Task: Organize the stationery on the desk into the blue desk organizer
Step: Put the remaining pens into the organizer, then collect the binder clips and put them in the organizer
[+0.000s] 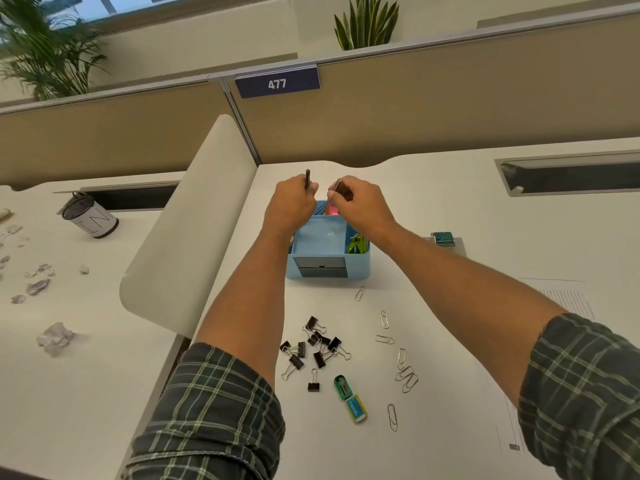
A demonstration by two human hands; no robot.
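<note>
The blue desk organizer (360,265) stands mid-desk with a grey drawer front, and a green stapler (356,243) sits in its right compartment. Above its back compartment my left hand (291,206) grips a dark pen (307,176) upright. My right hand (360,206) pinches another dark pen (336,186) tilted toward the organizer, just over something pink (333,211) inside. Nearer me lie several black binder clips (313,348), several silver paper clips (398,358), a green sharpener (343,386) and a blue-yellow eraser (356,408).
A tape dispenser (443,239) sits right of the organizer. Printed paper (568,299) lies under my right forearm. A white divider (194,220) bounds the desk on the left; beyond it are a tipped cup (90,218) and crumpled paper (55,337). A cable slot (571,174) is at far right.
</note>
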